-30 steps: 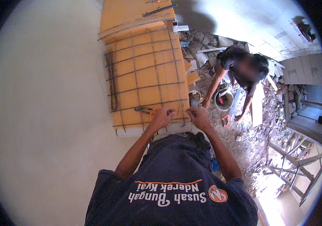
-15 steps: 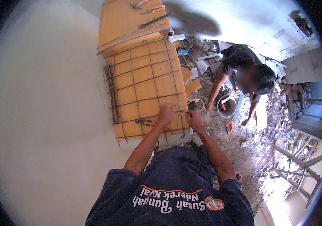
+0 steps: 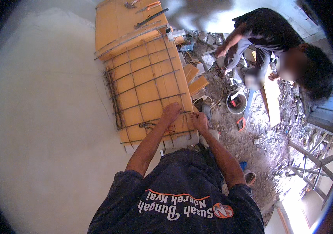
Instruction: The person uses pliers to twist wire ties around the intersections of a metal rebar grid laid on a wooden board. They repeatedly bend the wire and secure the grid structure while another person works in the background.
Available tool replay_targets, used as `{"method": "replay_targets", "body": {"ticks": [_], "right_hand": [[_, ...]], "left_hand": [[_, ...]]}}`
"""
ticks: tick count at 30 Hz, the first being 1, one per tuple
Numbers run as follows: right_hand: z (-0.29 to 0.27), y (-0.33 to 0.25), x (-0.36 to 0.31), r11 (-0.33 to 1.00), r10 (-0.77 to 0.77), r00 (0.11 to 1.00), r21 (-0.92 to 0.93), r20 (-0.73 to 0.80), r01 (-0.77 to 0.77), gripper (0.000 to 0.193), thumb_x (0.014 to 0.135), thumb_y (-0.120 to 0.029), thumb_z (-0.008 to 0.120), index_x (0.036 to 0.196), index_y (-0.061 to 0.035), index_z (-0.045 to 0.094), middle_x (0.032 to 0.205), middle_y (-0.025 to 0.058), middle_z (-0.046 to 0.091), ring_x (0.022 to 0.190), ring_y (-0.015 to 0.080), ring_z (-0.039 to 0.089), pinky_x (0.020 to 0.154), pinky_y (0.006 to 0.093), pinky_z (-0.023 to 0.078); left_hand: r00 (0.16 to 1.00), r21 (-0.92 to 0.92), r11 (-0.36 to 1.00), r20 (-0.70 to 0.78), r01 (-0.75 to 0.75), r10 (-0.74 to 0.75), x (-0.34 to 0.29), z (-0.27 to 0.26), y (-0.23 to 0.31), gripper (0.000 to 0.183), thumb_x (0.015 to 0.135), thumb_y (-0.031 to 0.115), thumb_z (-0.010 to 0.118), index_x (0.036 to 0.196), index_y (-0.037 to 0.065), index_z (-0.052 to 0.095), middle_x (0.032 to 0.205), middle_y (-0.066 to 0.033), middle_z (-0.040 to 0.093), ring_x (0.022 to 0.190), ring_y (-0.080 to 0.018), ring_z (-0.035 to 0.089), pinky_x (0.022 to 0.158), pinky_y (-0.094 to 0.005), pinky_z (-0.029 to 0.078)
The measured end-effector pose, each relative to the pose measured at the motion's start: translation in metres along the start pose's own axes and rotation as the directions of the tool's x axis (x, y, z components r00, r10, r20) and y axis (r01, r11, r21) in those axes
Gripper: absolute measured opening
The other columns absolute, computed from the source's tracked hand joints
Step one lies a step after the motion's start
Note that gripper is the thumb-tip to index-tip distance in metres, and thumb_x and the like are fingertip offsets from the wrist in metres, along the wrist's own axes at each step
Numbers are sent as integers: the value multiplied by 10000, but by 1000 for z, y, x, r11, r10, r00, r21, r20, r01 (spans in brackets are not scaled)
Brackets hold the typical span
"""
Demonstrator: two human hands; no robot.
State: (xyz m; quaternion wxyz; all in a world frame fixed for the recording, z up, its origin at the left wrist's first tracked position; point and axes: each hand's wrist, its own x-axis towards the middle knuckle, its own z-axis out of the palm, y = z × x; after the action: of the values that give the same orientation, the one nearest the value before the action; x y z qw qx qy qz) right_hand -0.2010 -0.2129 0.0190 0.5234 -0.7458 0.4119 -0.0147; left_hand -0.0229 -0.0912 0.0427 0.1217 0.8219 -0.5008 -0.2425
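A grid of thin steel rebar lies over an orange-yellow board in front of me. My left hand is closed above the grid, close to the board's right edge. Just beyond that edge my right hand is closed too, its fingers pinched beside the end of a bar. What either hand holds is too small to make out. Dark-jawed pliers rest on the grid, partly covered by my left forearm. A bundle of thin dark wire lies along the grid's left side.
On the board's far section lie a hammer, orange-handled pliers and a dark bar. Right of the board, rubble surrounds a bucket and an orange-handled saw. A co-worker bends over there. A wooden frame stands at right.
The co-worker has shifted right, leaning farther over, with legs now showing. My view has moved slightly. Both my hands stay at the board's right edge.
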Motion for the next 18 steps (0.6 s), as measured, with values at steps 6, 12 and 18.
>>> {"method": "replay_targets", "body": {"ticks": [6,12,18], "right_hand": [[4,8,8,999,12,996,-40,83,-9,331,857,-325,723,1043,-54,762,866,158,746,796,272,731,724,386,555],[17,22,6,995,9,1000,-98,-4,-10,295,849,-281,703,1015,-46,768,878,172,747,777,241,731,734,384,558],[22,15,11,998,31,999,49,28,-33,292,852,-253,642,959,-12,767,844,142,755,738,210,724,693,355,566]], "left_hand": [[996,9,996,27,85,-85,8,19,-7,228,923,224,547,937,21,648,917,-206,618,934,-414,631,816,-520,515],[968,-193,950,93,248,-233,14,-7,31,207,856,172,627,897,-29,652,909,-274,652,922,-448,638,827,-541,510],[970,-204,949,18,242,-244,8,-9,41,209,801,159,659,827,-47,668,883,-280,671,915,-438,660,810,-533,522]]}}
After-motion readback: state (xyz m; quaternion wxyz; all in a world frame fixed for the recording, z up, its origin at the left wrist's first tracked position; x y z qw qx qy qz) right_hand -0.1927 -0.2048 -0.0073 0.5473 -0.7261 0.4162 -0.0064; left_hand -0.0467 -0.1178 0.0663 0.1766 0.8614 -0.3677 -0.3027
